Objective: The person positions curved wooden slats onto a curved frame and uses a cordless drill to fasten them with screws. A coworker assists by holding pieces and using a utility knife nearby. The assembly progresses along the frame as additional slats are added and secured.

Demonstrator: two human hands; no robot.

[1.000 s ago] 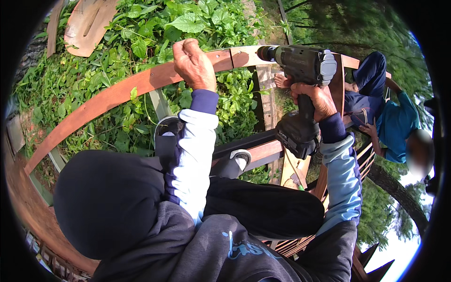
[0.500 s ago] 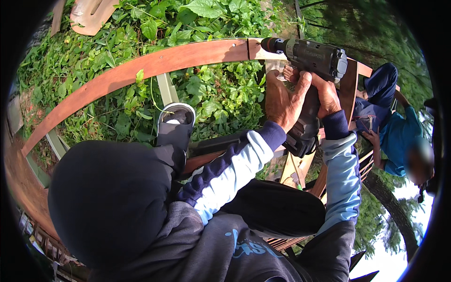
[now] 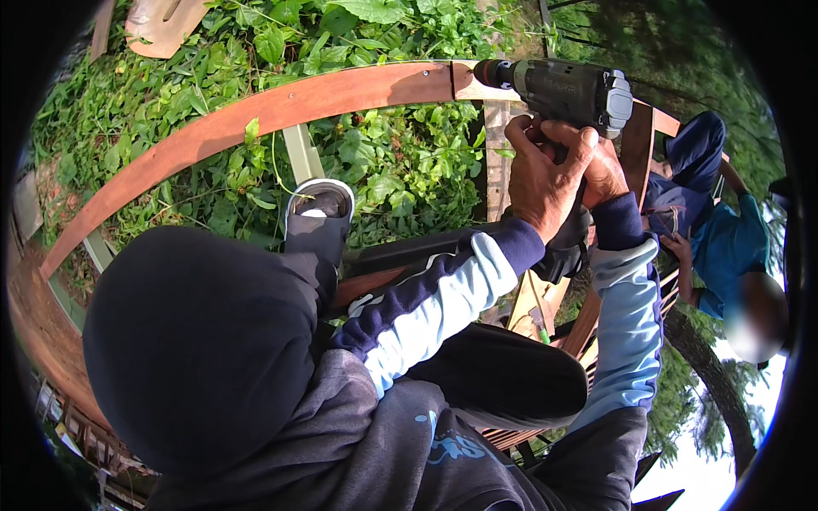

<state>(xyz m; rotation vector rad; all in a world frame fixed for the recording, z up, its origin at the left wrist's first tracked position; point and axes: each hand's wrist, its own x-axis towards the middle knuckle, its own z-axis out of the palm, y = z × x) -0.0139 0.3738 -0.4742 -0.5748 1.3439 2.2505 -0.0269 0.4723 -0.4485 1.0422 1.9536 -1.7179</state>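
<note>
Both of my hands are on a dark cordless drill (image 3: 567,89), which lies level with its chuck toward the left. My left hand (image 3: 550,183) has its fingers bent around the upper grip, just under the drill body. On the grip's other side, my right hand (image 3: 605,175) is wrapped behind it, partly covered by the left. The chuck end meets a short pale-edged piece of the curved reddish wooden rail (image 3: 349,94), beside a dark joint. Whether a bit or screw sits at the tip is too small to tell. The battery base hangs below my wrists.
At the right another person in a teal shirt (image 3: 724,243) sits close to the rail's far end. A grey-green metal post (image 3: 302,153) supports the rail near my shoe (image 3: 319,209). Leafy plants (image 3: 366,162) grow below, and a tree trunk (image 3: 707,375) stands at lower right.
My left hand has shifted right and up; its spread thumb and fingers have closed in around the drill's grip. The drill and rail appear slightly higher in view.
</note>
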